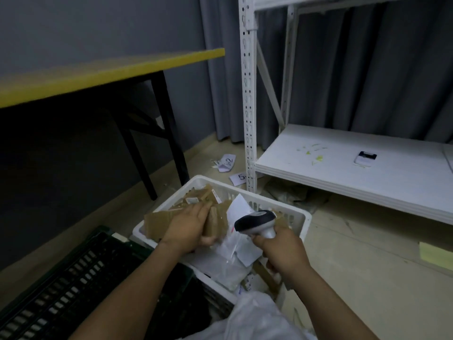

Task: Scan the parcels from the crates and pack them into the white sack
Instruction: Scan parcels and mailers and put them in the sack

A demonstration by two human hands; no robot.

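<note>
White crate (304, 218) sits mid-frame, heaped with brown card mailers and white poly parcels (236, 249). Black crate (73, 278) lies at its 8 o'clock. White sack (257, 320) is at 6 o'clock, against the crate's near end; its mouth is not clearly seen.

Left hand (187, 228): fingers curled round a brown card parcel (211, 220), held on edge above the heap.

Right hand (285, 251): clamped round the handle of the scanner (255, 220). The scanner head points toward 9 o'clock at the held parcel, just beside it.

Step judged: scanning this parcel. The label face is not visible; I cannot tell whether the scanner meets a barcode.

Next move calls for: label turned square to the scanner head, then the parcel carried back to 6 o'clock and dropped into the sack, which needs an open mouth.
</note>
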